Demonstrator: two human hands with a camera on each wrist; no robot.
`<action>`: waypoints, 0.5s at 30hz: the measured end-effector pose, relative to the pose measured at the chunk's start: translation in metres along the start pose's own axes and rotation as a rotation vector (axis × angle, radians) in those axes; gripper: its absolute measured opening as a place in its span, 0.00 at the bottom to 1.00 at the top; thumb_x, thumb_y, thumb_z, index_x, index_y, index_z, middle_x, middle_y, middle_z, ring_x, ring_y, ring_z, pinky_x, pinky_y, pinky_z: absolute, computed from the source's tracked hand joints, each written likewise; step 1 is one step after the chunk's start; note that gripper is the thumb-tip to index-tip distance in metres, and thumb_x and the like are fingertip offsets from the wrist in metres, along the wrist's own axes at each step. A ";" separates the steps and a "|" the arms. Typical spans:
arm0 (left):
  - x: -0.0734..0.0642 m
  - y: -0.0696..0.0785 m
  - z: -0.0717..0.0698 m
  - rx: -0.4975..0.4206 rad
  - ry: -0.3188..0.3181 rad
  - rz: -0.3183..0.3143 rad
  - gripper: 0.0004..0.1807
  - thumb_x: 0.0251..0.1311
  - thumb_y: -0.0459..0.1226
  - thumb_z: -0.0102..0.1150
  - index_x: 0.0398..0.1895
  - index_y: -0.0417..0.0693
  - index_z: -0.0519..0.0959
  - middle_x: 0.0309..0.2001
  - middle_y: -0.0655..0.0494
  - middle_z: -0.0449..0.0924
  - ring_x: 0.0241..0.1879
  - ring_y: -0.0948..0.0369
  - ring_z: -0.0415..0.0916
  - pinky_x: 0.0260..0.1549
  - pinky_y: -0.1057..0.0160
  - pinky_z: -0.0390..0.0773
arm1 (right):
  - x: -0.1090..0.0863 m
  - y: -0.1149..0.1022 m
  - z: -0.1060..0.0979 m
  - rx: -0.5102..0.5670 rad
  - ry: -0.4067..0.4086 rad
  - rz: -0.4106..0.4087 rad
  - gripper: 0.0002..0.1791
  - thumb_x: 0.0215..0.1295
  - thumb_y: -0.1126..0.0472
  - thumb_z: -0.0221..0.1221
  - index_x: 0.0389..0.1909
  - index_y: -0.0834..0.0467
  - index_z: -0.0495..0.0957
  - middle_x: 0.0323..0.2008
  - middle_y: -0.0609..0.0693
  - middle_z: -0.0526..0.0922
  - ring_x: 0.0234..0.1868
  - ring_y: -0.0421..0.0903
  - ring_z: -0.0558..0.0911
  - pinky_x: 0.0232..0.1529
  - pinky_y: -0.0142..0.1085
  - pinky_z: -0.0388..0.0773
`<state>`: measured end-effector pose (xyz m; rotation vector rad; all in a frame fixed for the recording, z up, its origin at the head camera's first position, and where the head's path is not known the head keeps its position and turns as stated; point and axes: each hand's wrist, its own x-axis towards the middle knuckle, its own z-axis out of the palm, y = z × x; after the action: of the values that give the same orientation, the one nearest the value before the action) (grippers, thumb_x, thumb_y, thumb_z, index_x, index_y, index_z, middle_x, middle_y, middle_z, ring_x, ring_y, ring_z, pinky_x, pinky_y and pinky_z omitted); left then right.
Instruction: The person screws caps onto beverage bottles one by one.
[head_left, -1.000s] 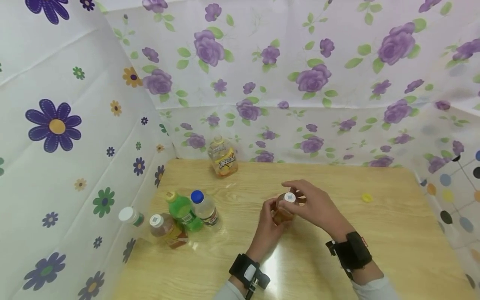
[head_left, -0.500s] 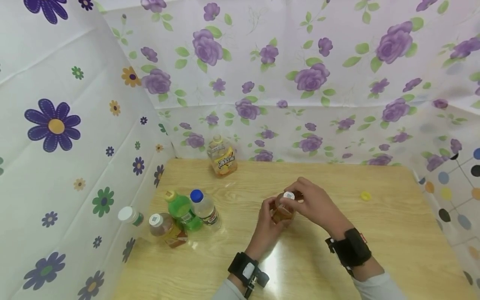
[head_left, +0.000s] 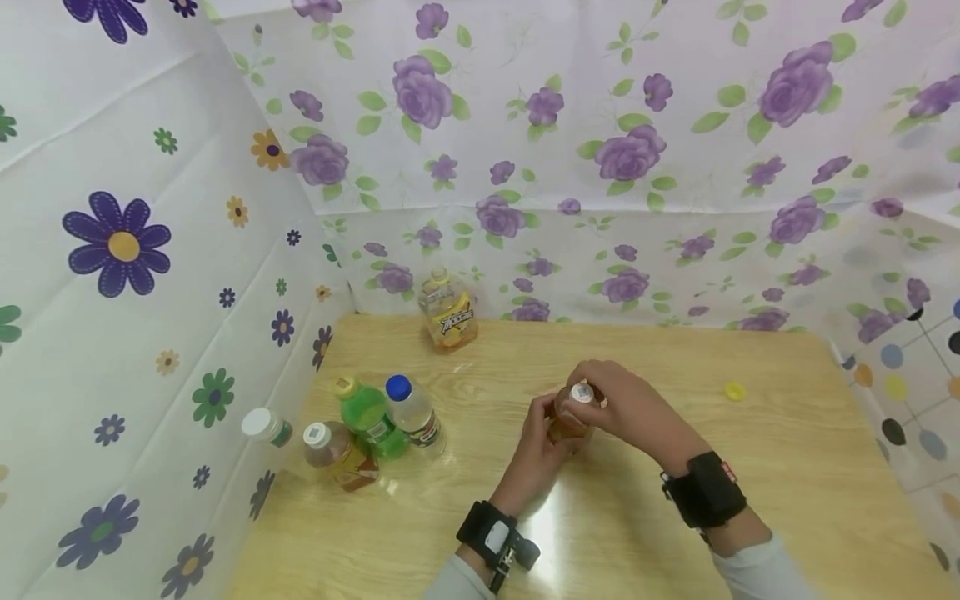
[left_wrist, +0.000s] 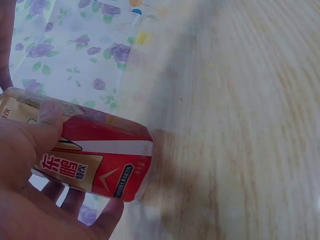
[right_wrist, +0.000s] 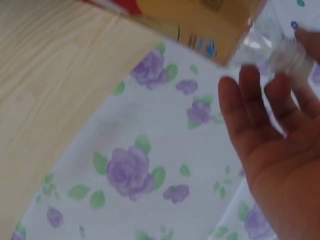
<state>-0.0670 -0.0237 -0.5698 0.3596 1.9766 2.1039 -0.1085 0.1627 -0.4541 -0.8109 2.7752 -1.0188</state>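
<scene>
My left hand [head_left: 538, 460] grips the body of a clear plastic drink bottle [left_wrist: 107, 155] with a red and gold label. The bottle stands upright on the table in the head view, largely covered by both hands. On its top is a white cap [head_left: 582, 392], which the thumb and fingers of my right hand [head_left: 633, 410] hold from the sides. Seen from the right wrist, the fingertips lie round the bottle's clear neck [right_wrist: 292, 60], somewhat blurred.
At left stand a white-capped jar [head_left: 259, 424], an amber bottle [head_left: 341, 454], a green bottle [head_left: 375, 421] and a blue-capped bottle [head_left: 415, 417]. A yellow-labelled bottle [head_left: 452, 318] stands at the back. Right on the table [head_left: 787, 467] lies a small yellow disc [head_left: 735, 391].
The right hand's fingers have drawn in from a wider spread and turned about the white cap. My left hand keeps its grip on the bottle. The head view has shifted slightly.
</scene>
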 end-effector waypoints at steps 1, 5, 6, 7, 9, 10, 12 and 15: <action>0.000 0.000 0.000 0.006 0.001 -0.012 0.35 0.73 0.31 0.64 0.70 0.77 0.61 0.68 0.62 0.62 0.65 0.59 0.72 0.57 0.58 0.82 | -0.001 0.002 -0.002 -0.003 -0.014 -0.006 0.11 0.73 0.49 0.69 0.49 0.46 0.81 0.40 0.39 0.80 0.39 0.43 0.76 0.38 0.40 0.76; -0.001 -0.002 0.002 -0.023 0.016 -0.044 0.34 0.72 0.35 0.67 0.70 0.76 0.63 0.69 0.63 0.63 0.67 0.59 0.72 0.58 0.59 0.80 | -0.004 0.005 -0.005 -0.005 -0.011 0.014 0.12 0.70 0.46 0.71 0.46 0.45 0.81 0.31 0.39 0.75 0.31 0.42 0.73 0.31 0.38 0.71; -0.001 -0.003 0.004 -0.033 0.026 -0.043 0.34 0.72 0.35 0.68 0.70 0.75 0.64 0.69 0.63 0.64 0.66 0.59 0.72 0.58 0.59 0.81 | -0.004 0.004 -0.003 -0.010 0.008 0.031 0.12 0.70 0.46 0.71 0.44 0.45 0.81 0.29 0.40 0.75 0.29 0.42 0.73 0.29 0.38 0.70; -0.001 -0.004 0.005 -0.042 0.037 -0.035 0.33 0.71 0.35 0.68 0.70 0.73 0.64 0.69 0.62 0.64 0.66 0.58 0.73 0.57 0.59 0.81 | -0.005 0.003 -0.001 -0.013 0.032 0.049 0.12 0.70 0.45 0.71 0.43 0.46 0.81 0.27 0.40 0.74 0.27 0.41 0.72 0.27 0.37 0.70; -0.001 -0.006 0.009 -0.041 0.079 -0.013 0.33 0.70 0.33 0.69 0.69 0.70 0.66 0.69 0.62 0.66 0.62 0.57 0.76 0.55 0.58 0.83 | -0.005 0.000 0.006 -0.014 0.085 0.085 0.14 0.70 0.44 0.70 0.41 0.49 0.79 0.25 0.40 0.74 0.23 0.41 0.71 0.24 0.37 0.70; -0.001 -0.006 0.011 -0.031 0.110 -0.003 0.33 0.69 0.31 0.69 0.69 0.69 0.67 0.68 0.62 0.67 0.60 0.56 0.78 0.53 0.58 0.84 | -0.005 -0.002 0.010 -0.008 0.109 0.102 0.15 0.71 0.44 0.70 0.41 0.50 0.78 0.24 0.40 0.75 0.22 0.40 0.71 0.23 0.36 0.70; -0.001 -0.007 0.014 0.062 0.184 0.012 0.34 0.66 0.31 0.72 0.66 0.69 0.69 0.65 0.64 0.70 0.58 0.58 0.79 0.52 0.57 0.84 | -0.007 -0.005 0.016 0.010 0.149 0.135 0.17 0.72 0.44 0.69 0.41 0.51 0.77 0.24 0.40 0.76 0.21 0.40 0.72 0.22 0.36 0.71; 0.002 -0.009 0.012 0.206 0.233 -0.005 0.34 0.63 0.36 0.76 0.64 0.71 0.69 0.63 0.67 0.71 0.60 0.61 0.75 0.56 0.54 0.81 | -0.008 -0.006 0.020 0.043 0.174 0.165 0.17 0.73 0.45 0.68 0.41 0.51 0.74 0.25 0.41 0.78 0.21 0.41 0.73 0.23 0.37 0.72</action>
<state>-0.0645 -0.0111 -0.5775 0.1490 2.3313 2.0239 -0.0937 0.1512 -0.4670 -0.4997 2.8912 -1.1648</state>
